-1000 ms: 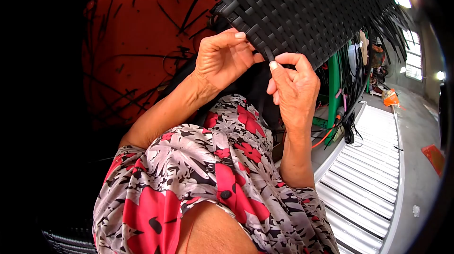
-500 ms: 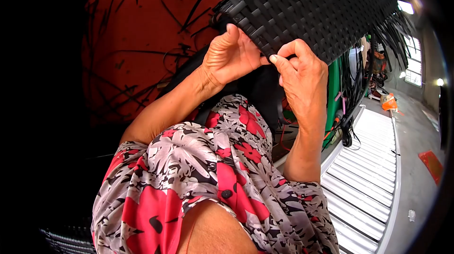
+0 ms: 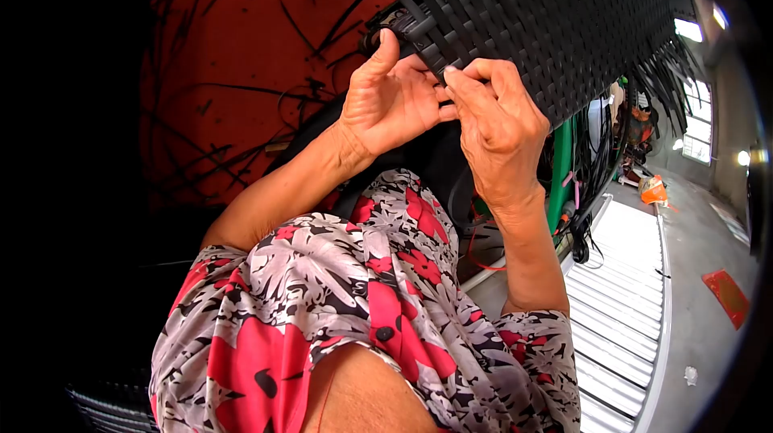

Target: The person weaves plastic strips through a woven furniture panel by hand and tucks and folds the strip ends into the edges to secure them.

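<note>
A black woven panel (image 3: 515, 22) of flat plastic strips slants across the top of the view, with loose strip ends along its upper left and right sides. At its lower edge, my right hand (image 3: 499, 123) pinches the weave between thumb and forefinger; the exact strip under the fingertips is hard to make out. My left hand (image 3: 394, 99) is beside it, palm turned up and thumb raised. Its fingers reach under the panel's edge, their tips partly hidden, and nothing shows in its grasp.
Loose black strips lie over a red floor covering (image 3: 233, 54) on the left. To the right are a green curved piece (image 3: 561, 179), hanging black strips (image 3: 600, 159), a white slatted panel (image 3: 616, 296), an orange bag (image 3: 653, 189) and a flat red piece (image 3: 726, 298) on grey floor.
My right hand has shifted slightly left and up along the panel's edge, its back turned more upward. My left hand's fingers are spread a little more, and the thumb stands higher.
</note>
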The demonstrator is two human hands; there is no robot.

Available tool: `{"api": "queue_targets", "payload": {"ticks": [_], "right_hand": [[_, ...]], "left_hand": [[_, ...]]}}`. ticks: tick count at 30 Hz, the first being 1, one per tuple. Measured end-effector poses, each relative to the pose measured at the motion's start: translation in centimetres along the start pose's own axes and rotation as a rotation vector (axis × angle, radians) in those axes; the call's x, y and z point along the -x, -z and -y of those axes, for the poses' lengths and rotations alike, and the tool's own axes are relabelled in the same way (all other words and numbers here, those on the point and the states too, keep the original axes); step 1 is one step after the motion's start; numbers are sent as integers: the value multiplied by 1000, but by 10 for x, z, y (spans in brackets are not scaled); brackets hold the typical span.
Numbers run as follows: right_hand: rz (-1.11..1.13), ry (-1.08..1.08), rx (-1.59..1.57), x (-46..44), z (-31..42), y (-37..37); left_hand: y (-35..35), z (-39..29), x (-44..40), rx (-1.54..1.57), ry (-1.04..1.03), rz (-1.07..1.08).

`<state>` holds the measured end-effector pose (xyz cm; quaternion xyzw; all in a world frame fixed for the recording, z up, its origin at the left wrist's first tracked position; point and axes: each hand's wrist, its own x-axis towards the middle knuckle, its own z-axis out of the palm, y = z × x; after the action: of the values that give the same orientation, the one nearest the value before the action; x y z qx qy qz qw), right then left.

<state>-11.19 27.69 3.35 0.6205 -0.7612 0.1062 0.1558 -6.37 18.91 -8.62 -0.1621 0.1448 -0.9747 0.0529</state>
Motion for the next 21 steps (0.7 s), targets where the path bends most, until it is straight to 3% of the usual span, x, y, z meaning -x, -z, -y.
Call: {"api": "queue_targets", "payload": {"ticks": [5,6,9,11,15,19,21], "right_hand": [[-100,79,-134,-7,-5,0],[-108,-55,-308,-14,5,9],[-118,-486,-794,-33,22,35],[-73,-614,-1139,-30,13,27],[-57,-573,-1120,-22,8,14],[-107,-482,-1153,-21,9,6],[-65,-655,-1160,-20,11,10]], "left_hand": [[20,-8,-1,-60,-103,201],[-13,-9,4,-177,-107,41],[-17,-10,4,-156,-115,12],[-21,-10,3,-117,-122,-10],[-25,-11,4,-44,-117,-108],[8,-13,-2,109,-81,137],[9,-13,-2,130,-70,202]]}}
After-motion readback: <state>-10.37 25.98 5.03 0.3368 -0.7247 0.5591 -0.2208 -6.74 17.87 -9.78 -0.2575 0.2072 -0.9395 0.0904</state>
